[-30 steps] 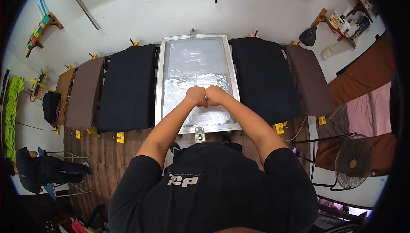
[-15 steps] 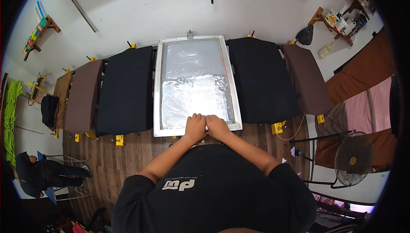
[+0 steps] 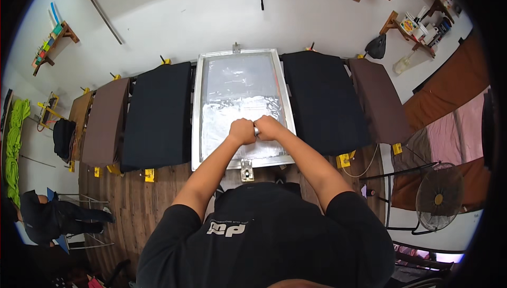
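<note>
A screen-printing frame [image 3: 196, 113] with a pale metal rim lies in front of me, its long side running away from me. Its mesh [image 3: 240, 79] is grey in the far half and shiny, wet-looking silver in the near half. Over this near half, my left hand [image 3: 242, 131] and my right hand [image 3: 269, 128] are closed side by side, knuckles up. A small silvery bit shows between them; the rest of what they grip is hidden beneath. A metal bracket [image 3: 246, 170] sits at the frame's near edge, another [image 3: 236, 48] at its far edge.
Black cloth-covered boards [image 3: 158, 113] [image 3: 325, 100] flank the frame, with brown ones [image 3: 105, 124] [image 3: 377, 98] farther out. Yellow clamps [image 3: 150, 175] project below them. A fan [image 3: 438, 198] stands at right. Another person [image 3: 45, 214] is at lower left. Wall shelves [image 3: 58, 45] hang beyond.
Both closed hands have moved away from me, from the frame's near rim to over the silver part of the mesh. The near bracket now shows fully.
</note>
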The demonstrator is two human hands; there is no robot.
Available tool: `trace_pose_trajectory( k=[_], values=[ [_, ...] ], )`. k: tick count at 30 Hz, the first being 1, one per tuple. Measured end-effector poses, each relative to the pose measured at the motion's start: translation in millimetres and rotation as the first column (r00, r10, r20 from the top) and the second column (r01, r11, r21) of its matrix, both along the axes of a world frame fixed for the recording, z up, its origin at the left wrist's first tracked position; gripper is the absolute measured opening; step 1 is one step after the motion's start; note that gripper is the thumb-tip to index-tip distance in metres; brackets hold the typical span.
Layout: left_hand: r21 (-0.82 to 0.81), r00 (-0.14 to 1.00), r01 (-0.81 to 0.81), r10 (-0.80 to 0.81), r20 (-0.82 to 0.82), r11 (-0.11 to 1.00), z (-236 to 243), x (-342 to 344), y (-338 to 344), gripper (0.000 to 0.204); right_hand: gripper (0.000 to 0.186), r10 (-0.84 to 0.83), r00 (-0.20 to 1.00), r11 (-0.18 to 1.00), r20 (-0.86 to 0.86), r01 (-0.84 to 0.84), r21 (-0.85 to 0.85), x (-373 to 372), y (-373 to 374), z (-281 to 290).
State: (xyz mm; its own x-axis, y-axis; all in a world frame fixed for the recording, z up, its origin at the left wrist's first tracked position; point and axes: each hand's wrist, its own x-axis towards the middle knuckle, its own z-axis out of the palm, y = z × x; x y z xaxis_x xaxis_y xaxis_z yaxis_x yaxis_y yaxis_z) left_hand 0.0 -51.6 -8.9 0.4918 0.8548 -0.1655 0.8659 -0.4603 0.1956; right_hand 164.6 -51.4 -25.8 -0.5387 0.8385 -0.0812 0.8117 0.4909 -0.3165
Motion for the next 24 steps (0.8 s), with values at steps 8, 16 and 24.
trace_pose_trajectory(
  k=[8,16,24],
  values=[
    [-0.157,0.994,0.097,-0.104,-0.039,0.983,17.8,-6.4,-6.2,0.028,0.017,0.085,0.996,0.986,0.034,-0.080,-0.148,-1.9,-14.5,14.7],
    [-0.213,0.990,0.109,-0.125,-0.063,0.971,28.4,-8.5,-53.3,0.028,0.020,0.038,0.999,0.980,0.036,-0.030,-0.196,-7.3,-66.5,21.0],
    [-0.376,0.993,0.044,-0.080,-0.082,0.926,37.2,-5.9,-27.9,0.036,0.028,0.085,0.996,0.967,-0.012,-0.085,-0.240,3.9,-33.7,13.1]
  ],
)
